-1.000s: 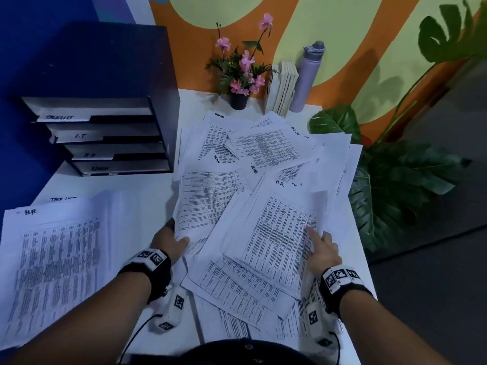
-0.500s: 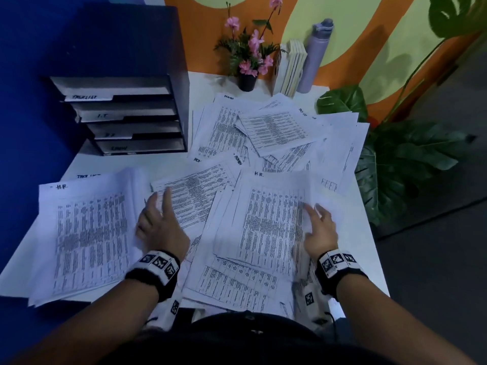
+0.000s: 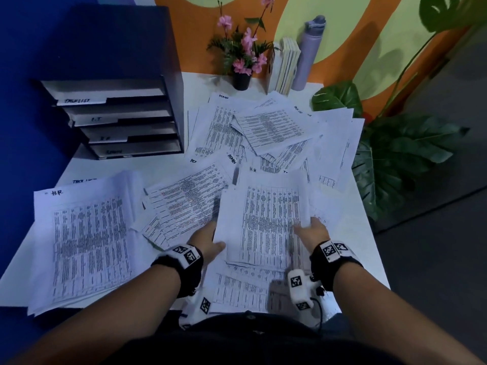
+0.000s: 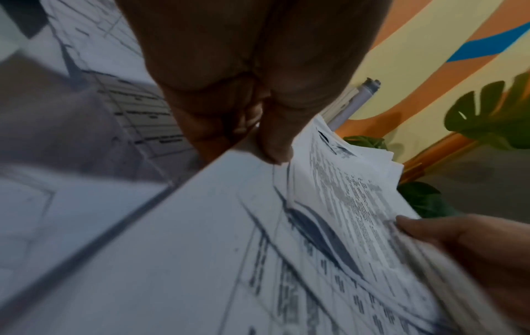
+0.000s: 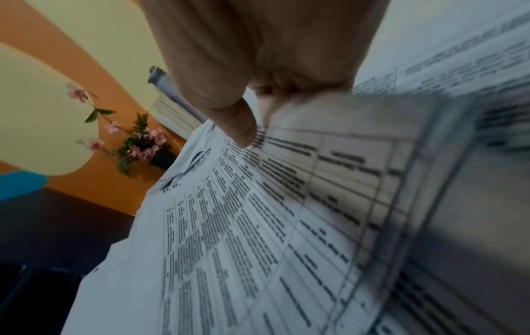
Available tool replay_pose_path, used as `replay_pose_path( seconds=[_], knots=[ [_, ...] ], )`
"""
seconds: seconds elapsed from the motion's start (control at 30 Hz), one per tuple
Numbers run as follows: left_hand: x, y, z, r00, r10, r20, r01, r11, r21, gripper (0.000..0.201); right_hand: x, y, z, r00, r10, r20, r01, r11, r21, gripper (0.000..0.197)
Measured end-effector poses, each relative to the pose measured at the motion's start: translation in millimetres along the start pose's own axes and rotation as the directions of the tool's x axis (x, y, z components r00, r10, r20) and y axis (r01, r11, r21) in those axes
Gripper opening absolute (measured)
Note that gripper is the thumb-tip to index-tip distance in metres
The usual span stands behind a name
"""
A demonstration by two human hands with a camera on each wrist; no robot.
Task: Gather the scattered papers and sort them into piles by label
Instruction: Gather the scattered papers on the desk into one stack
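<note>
- H.R. sheaf (image 3: 266,222): lifted off table (image 3: 168,169) centre, above scattered papers (image 3: 263,133) spreading to 12–1 o'clock.
- L hand (image 3: 208,243): thumb over, fingers under sheaf's 9 o'clock edge, pinching.
- R hand (image 3: 313,230): pinches 3 o'clock edge.
- H.R. pile (image 3: 87,241): 9 o'clock.
- Risk: sheets fan apart, 1 slips out; non-H.R. page may ride along.

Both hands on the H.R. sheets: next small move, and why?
Probably carry the held H.R. sheets left onto the H.R. pile. The left hand and right hand each have a grip on one side edge, the labels match, and that pile lies just left.
</note>
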State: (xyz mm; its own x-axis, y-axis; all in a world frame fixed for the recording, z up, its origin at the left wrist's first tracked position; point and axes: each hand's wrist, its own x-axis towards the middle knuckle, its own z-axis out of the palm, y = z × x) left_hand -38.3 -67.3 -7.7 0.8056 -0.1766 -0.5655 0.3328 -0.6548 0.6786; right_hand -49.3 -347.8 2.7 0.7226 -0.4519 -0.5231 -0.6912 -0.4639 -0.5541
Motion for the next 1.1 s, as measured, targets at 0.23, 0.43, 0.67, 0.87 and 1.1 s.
replay_pose_path(
  seconds=[0.23, 0.43, 0.67, 0.87, 1.1],
  knots=[
    [15.1, 0.0, -68.1, 0.924, -0.02, -0.382, 0.093, 0.98, 0.174, 0.043, 8.6, -6.2, -34.7, 0.979, -0.06, -0.192, 0.094, 0.981, 0.169, 0.027],
    [46.1, -15.6, -143.6, 0.895, -0.051, -0.443, 0.214, 0.92, 0.327, 0.027, 14.2, 14.9, -67.3, 0.999, -0.031, -0.034, 0.04, 0.957, 0.289, 0.027],
    [63.0, -14.6, -142.8, 0.957, -0.027, -0.29, 0.197, 0.793, 0.577, 0.041, -4.4, 26.8, -40.8, 0.995, -0.096, -0.019, 0.091, 0.977, -0.195, 0.044],
    [68.6, -19.3, -134.6, 0.956, -0.024, -0.293, 0.192, 0.806, 0.559, 0.04, -17.0, 24.5, -28.4, 0.984, -0.124, 0.125, 0.163, 0.909, -0.383, 0.034],
    [74.8, -20.7, -132.3, 0.967, -0.056, -0.248, 0.204, 0.755, 0.623, 0.059, -31.5, 13.3, -35.9, 0.951, -0.18, 0.25, 0.238, 0.945, -0.224, 0.008]
  ],
)
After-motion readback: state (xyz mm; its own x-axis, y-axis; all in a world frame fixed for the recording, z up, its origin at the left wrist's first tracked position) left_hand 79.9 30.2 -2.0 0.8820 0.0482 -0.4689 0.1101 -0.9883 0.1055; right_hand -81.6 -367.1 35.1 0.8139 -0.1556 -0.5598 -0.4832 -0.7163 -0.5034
